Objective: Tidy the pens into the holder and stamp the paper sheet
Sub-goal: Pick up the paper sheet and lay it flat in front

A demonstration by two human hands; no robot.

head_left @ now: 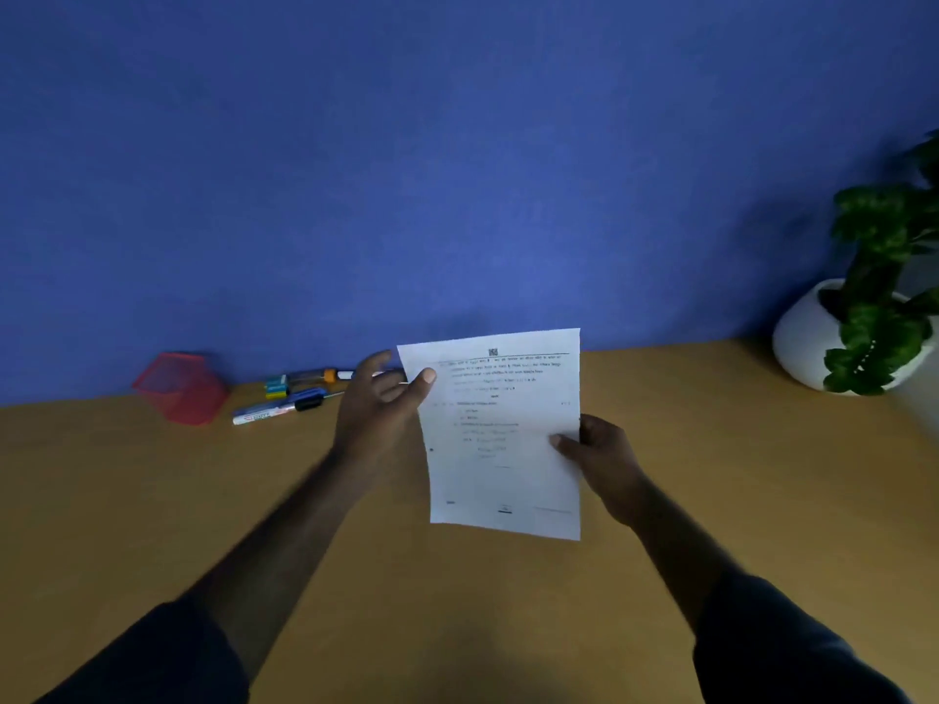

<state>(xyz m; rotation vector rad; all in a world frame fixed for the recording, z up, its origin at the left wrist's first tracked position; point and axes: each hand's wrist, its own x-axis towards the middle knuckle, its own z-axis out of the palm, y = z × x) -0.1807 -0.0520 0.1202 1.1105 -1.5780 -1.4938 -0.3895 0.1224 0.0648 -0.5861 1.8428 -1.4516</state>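
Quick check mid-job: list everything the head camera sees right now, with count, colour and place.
Paper sheet: one, white with print, held up above the desk centre.
Pen holder: one, red mesh, lying tipped at far left by the wall.
Pens and markers: several, exact count unclear, mixed colours, lying right of the holder.
Potted plant: one, green in white pot, far right.
Desk: one, wooden brown.
Wall: blue, behind.
Left hand: grips the sheet's left edge.
Right hand: grips its right edge.

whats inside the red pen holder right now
Nothing shows inside the red mesh pen holder; through the mesh it looks empty, though blur hides the bottom. The pens lie on the table to its right, partly covered by the left hand.
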